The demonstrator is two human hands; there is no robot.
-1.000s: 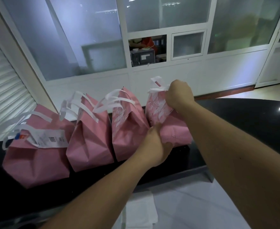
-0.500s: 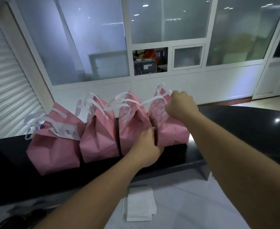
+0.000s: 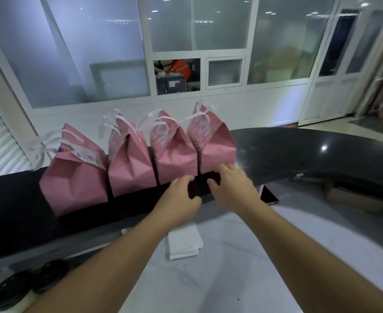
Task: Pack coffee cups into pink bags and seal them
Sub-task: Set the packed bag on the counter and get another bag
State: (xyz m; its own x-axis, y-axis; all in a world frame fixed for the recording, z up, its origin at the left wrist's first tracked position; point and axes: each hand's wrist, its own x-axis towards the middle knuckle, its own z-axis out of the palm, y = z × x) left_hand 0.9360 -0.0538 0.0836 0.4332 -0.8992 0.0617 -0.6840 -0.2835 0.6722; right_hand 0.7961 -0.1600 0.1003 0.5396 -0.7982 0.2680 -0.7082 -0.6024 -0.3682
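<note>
Four pink bags stand in a row on the raised black ledge (image 3: 298,150) at the far side of the desk (image 3: 242,267), each folded shut at the top with white paper handles. From the left: first pink bag (image 3: 73,184), carrying a printed white label near its top; second pink bag (image 3: 130,168); third pink bag (image 3: 174,159); fourth pink bag (image 3: 213,145). The bags stand close side by side — the third and fourth appear to touch, though the dark gap between their bases leaves this uncertain.

Both hands are low at the front edge of the ledge, just before the third and fourth bags. The left hand (image 3: 181,195) has its fingers loosely curled over the ledge edge below the third bag, gripping nothing. The right hand (image 3: 231,186) is relaxed and released, fingers spread, its fingertips near the base of the fourth bag; contact cannot be confirmed.

On the pale desk surface lie a folded white cloth (image 3: 183,242) between the forearms, a phone (image 3: 268,195) just beside the right wrist under the ledge edge, and black round lids (image 3: 28,285) at the near left corner.

No coffee cups are visible — bag contents are hidden.
</note>
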